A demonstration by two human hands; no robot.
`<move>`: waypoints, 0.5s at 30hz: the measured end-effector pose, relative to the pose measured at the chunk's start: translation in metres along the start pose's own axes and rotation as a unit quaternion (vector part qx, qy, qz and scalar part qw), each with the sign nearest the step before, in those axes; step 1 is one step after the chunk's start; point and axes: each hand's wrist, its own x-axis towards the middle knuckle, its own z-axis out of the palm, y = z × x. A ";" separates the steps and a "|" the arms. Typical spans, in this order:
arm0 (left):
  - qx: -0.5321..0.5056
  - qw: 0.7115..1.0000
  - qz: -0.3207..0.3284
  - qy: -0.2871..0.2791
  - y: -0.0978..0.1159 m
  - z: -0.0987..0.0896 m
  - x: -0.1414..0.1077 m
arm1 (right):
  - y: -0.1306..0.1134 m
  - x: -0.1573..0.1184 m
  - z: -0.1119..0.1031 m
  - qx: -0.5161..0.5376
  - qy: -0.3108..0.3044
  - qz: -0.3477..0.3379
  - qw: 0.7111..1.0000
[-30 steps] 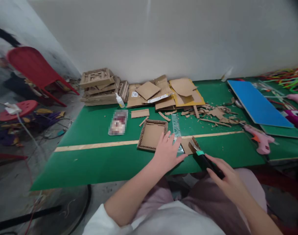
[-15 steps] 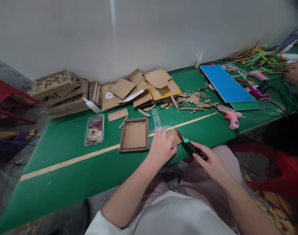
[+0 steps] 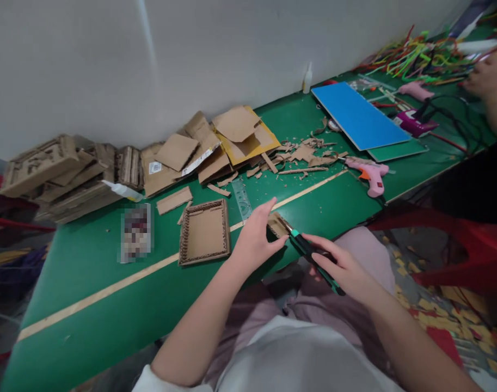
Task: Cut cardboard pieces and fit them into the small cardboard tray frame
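The right hand (image 3: 338, 264) curls closed around a black-and-green utility knife (image 3: 313, 255); ahead of its fingers, the blade meets a small cardboard piece (image 3: 277, 225). Beside that piece, the left hand (image 3: 254, 234) opens, thumb spread from fingers.

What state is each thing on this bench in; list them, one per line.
Utility knife: blade out, gripped in the right hand
Left hand: open, fingers together, thumb apart
Shallow cardboard box: open-topped
Clear ruler: flat
Nearer pink glue gun: lying on its side
Blue board: flat
Cardboard scraps: scattered
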 end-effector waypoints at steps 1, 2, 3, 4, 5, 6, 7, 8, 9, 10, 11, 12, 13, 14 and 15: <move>0.001 1.000 0.003 -0.009 0.001 0.000 0.001 | -0.001 0.000 -0.002 -0.009 -0.002 0.008 1.000; 0.000 1.000 0.005 -0.018 0.002 -0.001 0.003 | -0.003 0.000 -0.004 -0.022 -0.001 0.014 1.000; -0.003 1.000 0.005 -0.024 0.003 -0.001 0.005 | -0.004 0.001 -0.006 -0.036 0.000 0.017 0.999; -0.010 1.000 0.002 -0.025 0.003 -0.001 0.006 | -0.006 0.001 -0.007 -0.049 0.000 0.018 0.999; -0.019 1.000 -0.003 -0.025 0.003 0.000 0.007 | -0.008 0.002 -0.008 -0.058 -0.002 0.018 0.998; -0.030 0.999 -0.009 -0.021 0.003 0.002 0.008 | -0.009 0.002 -0.009 -0.064 -0.007 0.018 0.998; -0.042 0.999 -0.017 -0.016 0.002 0.004 0.009 | -0.011 0.003 -0.010 -0.069 -0.014 0.018 0.997; -0.054 0.998 -0.028 -0.012 0.000 0.007 0.009 | -0.011 0.003 -0.011 -0.072 -0.020 0.017 0.997; -0.065 0.997 -0.041 -0.009 -0.001 0.009 0.008 | -0.012 0.004 -0.011 -0.074 -0.027 0.017 0.997; -0.075 0.996 -0.054 -0.006 -0.003 0.012 0.008 | -0.012 0.004 -0.012 -0.076 -0.032 0.018 0.996; -0.083 0.994 -0.066 -0.003 -0.004 0.014 0.007 | -0.012 0.005 -0.012 -0.077 -0.037 0.021 0.996; -0.088 0.993 -0.074 0.001 -0.005 0.016 0.006 | -0.012 0.005 -0.013 -0.074 -0.041 0.024 0.996; -0.090 0.993 -0.079 0.005 -0.005 0.018 0.006 | -0.012 0.006 -0.013 -0.069 -0.045 0.027 0.996; -0.091 0.993 -0.079 0.009 -0.006 0.019 0.006 | -0.013 0.007 -0.013 -0.063 -0.048 0.030 0.996; -0.091 0.993 -0.078 0.011 -0.005 0.019 0.006 | -0.014 0.008 -0.013 -0.058 -0.050 0.031 0.997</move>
